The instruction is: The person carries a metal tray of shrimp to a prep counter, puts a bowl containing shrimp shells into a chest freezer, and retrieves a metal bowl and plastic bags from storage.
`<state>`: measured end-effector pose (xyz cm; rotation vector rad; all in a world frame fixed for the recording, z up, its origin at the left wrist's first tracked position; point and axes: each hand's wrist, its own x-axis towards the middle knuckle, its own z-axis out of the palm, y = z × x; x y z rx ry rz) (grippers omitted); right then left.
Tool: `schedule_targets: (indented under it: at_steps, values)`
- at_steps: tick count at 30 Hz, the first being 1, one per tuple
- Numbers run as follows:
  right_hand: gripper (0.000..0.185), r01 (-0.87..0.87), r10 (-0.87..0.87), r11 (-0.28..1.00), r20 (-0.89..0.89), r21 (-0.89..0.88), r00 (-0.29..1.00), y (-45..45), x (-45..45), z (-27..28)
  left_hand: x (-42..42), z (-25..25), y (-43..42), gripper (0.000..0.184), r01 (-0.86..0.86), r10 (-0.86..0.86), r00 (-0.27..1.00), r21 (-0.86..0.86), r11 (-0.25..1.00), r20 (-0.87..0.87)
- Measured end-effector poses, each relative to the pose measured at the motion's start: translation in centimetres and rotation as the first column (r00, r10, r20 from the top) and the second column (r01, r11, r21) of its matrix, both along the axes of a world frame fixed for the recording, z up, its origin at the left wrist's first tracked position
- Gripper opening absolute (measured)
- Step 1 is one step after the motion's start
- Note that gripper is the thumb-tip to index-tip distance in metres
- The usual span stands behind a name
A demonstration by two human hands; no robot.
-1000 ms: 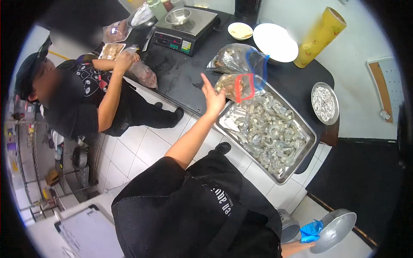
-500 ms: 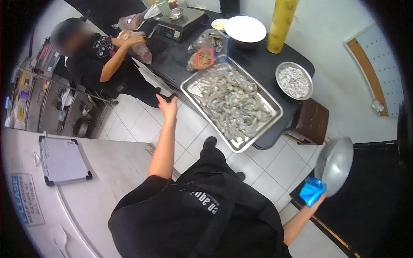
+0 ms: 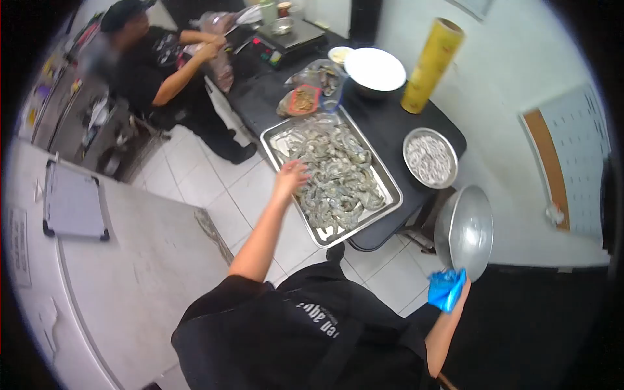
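My left hand (image 3: 290, 177) is over the left edge of a metal tray (image 3: 394, 201) of raw shrimp (image 3: 338, 175), its fingers apart and nothing in it. At the lower right, my right hand (image 3: 463, 292) is closed on the rim of a large metal bowl (image 3: 467, 227), with a crumpled blue plastic piece (image 3: 446, 290) at the same hand. The bowl is tilted and its visible inside holds nothing. Past the tray's far edge lie a red-edged bag (image 3: 303, 101) and a clear bag (image 3: 323, 77).
A round bowl of pale pieces (image 3: 430, 158) stands right of the tray. Farther back are a white bowl (image 3: 375, 69), a yellow roll (image 3: 432, 65) and a scale (image 3: 292, 38). A co-worker (image 3: 169, 65) handles a bag at the left. A brown stool is partly hidden behind the large bowl.
My left hand has moved from beside the red-edged bag, out over the floor, to the tray's left edge. My right hand has brought the large bowl up nearer the table.
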<state>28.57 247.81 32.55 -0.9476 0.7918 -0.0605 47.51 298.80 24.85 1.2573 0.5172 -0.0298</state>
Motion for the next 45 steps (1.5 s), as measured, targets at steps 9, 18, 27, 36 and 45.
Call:
schedule_targets:
  at_steps: [9, 18, 27, 36, 45]
  values:
    - [0.029, -0.002, -0.072, 0.961, -0.257, -0.276, 0.964, -6.3, 1.5, 1.1, 11.3, -0.8, -28.0, 0.068, 0.412, -0.5, 0.832, -0.335, 0.847, -0.241]
    - [0.025, -0.087, 0.008, 0.972, -0.34, -0.217, 0.94, -16.8, 3.2, -3.8, 15.9, -8.0, -39.1, 0.04, 0.08, -0.165, 0.964, -0.366, 0.927, -0.207]
    - [0.02, -0.449, 0.323, 0.844, -0.389, -0.295, 0.863, -29.3, 11.5, -7.8, 21.9, -4.8, -45.4, 0.038, -0.068, -0.006, 0.975, -0.33, 0.942, -0.22]
    - [0.028, -0.724, 0.477, 0.484, -0.546, -0.491, 0.689, -27.0, 18.9, -1.7, 31.4, -4.8, -50.6, 0.037, -0.165, 0.074, 0.962, -0.347, 0.923, -0.263]
    - [0.029, -0.811, 0.657, 0.442, -0.478, -0.383, 0.583, -23.5, 24.6, -3.4, 20.6, 0.8, -36.1, 0.039, -0.244, -0.026, 0.951, 0.801, 0.546, 0.308]
